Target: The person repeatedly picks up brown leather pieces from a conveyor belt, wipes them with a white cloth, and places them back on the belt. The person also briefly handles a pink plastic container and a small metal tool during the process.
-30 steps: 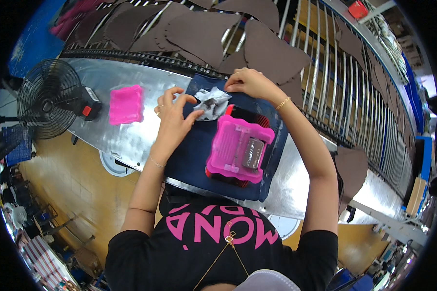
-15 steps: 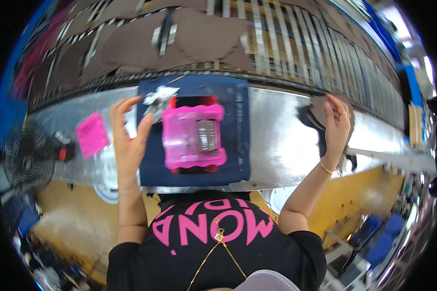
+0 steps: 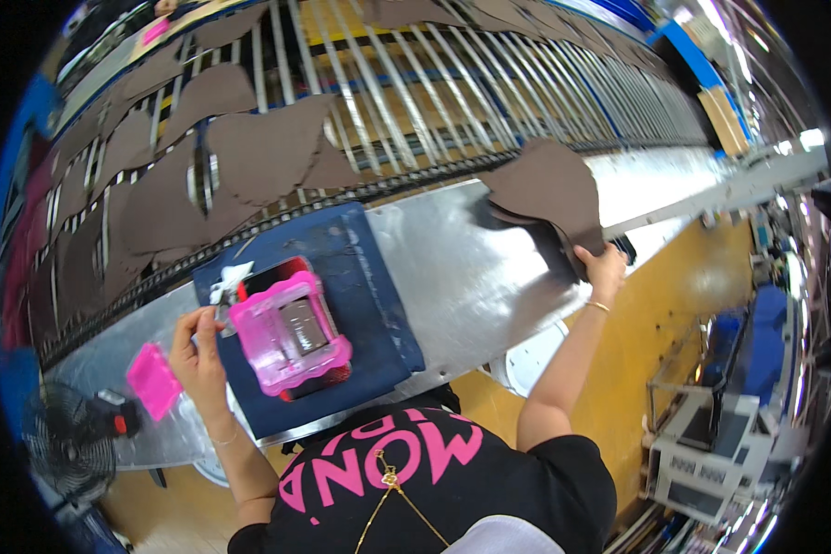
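My right hand [image 3: 608, 274] grips the near edge of a flat brown cut piece [image 3: 559, 185], leather-like and rounded, with at least one more brown layer beneath it. It lies at the right part of the metal table. My left hand [image 3: 198, 355] is beside a pink plastic frame [image 3: 266, 343], fingers curled in; a small orange-red spot shows at the fingertips, and what they hold is too small to make out. Inside the frame's window is a dark grey block [image 3: 303, 327]. Red and black parts stick out from under the frame, which rests on a dark blue mat [image 3: 365, 319].
Beyond the metal table [image 3: 434, 249] runs a slatted conveyor [image 3: 406, 102] carrying several brown pieces [image 3: 268, 152]. Crumpled silvery-white material [image 3: 234, 282] lies by the frame. A pink pad [image 3: 154, 380] and a black fan [image 3: 65, 434] are at left; a metal bar [image 3: 720, 196] juts in from the right.
The view has turned toward the right. My right hand has closed on the brown piece's near edge. My left hand's fingers, spread before, are now curled together beside the pink frame.
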A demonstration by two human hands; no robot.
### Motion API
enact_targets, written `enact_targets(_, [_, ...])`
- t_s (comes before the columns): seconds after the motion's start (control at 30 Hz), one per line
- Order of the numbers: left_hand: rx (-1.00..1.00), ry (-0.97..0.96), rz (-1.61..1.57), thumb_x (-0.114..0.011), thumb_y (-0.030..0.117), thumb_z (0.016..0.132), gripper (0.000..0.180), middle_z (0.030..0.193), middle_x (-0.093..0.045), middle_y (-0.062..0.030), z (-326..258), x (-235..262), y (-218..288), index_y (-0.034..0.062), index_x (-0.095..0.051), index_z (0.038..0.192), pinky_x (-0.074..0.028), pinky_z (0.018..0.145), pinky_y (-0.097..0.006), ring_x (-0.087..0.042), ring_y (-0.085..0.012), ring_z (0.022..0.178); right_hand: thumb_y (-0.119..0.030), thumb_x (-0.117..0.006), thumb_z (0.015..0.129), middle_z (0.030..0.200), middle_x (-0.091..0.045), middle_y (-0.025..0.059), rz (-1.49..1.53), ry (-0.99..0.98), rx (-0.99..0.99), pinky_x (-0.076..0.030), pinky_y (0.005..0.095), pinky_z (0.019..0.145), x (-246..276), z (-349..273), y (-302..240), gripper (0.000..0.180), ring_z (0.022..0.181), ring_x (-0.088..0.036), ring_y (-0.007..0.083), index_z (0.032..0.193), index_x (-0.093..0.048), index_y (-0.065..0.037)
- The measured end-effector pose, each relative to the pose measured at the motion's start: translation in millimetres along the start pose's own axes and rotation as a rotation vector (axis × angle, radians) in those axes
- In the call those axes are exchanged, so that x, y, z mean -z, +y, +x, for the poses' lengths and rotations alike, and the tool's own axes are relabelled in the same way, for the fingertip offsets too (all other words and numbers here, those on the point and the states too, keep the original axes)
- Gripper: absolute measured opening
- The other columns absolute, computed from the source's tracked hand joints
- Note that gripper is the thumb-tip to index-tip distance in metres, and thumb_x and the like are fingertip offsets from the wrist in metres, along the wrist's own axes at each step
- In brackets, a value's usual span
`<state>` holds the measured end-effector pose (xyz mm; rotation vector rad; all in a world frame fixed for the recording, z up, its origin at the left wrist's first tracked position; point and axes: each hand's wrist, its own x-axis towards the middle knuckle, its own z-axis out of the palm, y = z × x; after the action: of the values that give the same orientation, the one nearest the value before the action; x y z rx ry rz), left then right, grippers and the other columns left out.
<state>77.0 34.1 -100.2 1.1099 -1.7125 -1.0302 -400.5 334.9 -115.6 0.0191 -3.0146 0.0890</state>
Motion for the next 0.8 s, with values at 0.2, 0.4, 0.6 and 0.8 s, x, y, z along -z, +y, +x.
enact_targets(0.2, [-0.069, -0.043, 0.090, -0.063, 0.008, 0.088, 0.011, 0.079, -0.061, -0.0065, 8, 4, 14, -0.0008, -0.064, 0.093, -0.043, 0.070, -0.025, -0.058, -0.0142, 0.074, -0.020, -0.054, 0.092, 0.084, -0.066, 0.0229, 0.170, -0.005, 0.256, -0.050, 0.0472, 0.071, 9, 24, 5, 0.028, 0.077, -0.065, 0.0398, 0.116, -0.057, -0.004])
enact_targets(0.4, [-0.294, -0.166, 0.054, -0.066, 0.008, 0.084, 0.020, 0.088, -0.060, -0.0085, 41, -7, 50, 0.0002, -0.065, 0.103, -0.046, 0.075, -0.029, -0.059, -0.0189, 0.080, -0.024, -0.051, 0.098, 0.080, -0.065, 0.0105, 0.848, 0.046, 0.478, -0.042, 0.0241, 0.044, 129, -47, -64, 0.030, 0.053, -0.058, 0.0097, 0.120, -0.055, -0.004])
enact_targets(0.6, [-0.289, -0.017, -0.219, -0.066, 0.013, 0.087, 0.031, 0.093, -0.062, -0.0060, 70, -30, 66, -0.0023, -0.060, 0.113, -0.050, 0.073, -0.026, -0.060, -0.0131, 0.083, -0.017, -0.055, 0.096, 0.085, -0.064, 0.0085, 1.772, -0.299, 0.673, -0.050, 0.0216, 0.042, 129, -138, -155, 0.024, 0.057, -0.060, 0.0116, 0.114, -0.049, -0.003])
enact_targets(0.8, [-0.057, -0.082, -0.266, -0.063, 0.012, 0.090, 0.018, 0.084, -0.064, 0.0016, 56, 64, 76, -0.0010, -0.064, 0.102, -0.044, 0.045, -0.017, -0.057, -0.0015, 0.066, -0.003, -0.065, 0.087, 0.081, -0.064, 0.0067, 1.452, -0.378, 1.232, -0.048, 0.0234, 0.065, 102, -213, -209, 0.013, 0.070, -0.063, 0.0167, 0.097, -0.058, 0.000])
